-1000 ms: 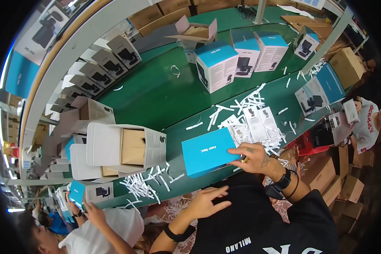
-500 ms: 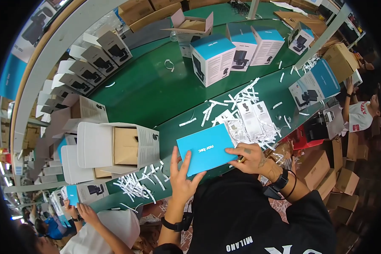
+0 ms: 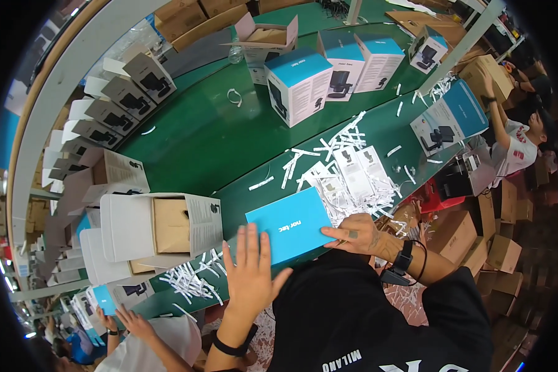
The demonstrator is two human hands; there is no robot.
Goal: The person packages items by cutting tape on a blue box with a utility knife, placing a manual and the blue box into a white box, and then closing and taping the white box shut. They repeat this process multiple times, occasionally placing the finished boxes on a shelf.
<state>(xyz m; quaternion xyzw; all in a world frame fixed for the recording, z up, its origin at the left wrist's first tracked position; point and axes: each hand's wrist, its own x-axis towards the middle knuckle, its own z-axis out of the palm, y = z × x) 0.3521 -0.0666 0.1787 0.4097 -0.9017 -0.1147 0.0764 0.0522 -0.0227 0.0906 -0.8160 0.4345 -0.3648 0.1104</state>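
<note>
Blue-topped box (image 3: 289,224) at near edge of green tabletop (image 3: 239,201). Clock directions below taken from box centre. Left hand (image 3: 249,273) at 7 o'clock, palm down, grip apart, fingers spread, fingertips over box's left end; contact unclear. Right hand (image 3: 356,234) at 3 o'clock, digit on box corner; cannot tell if grip clamps box. Leaflets (image 3: 353,173) among paper strips at 2 o'clock. Open white box (image 3: 201,226) at 9 o'clock.
</note>
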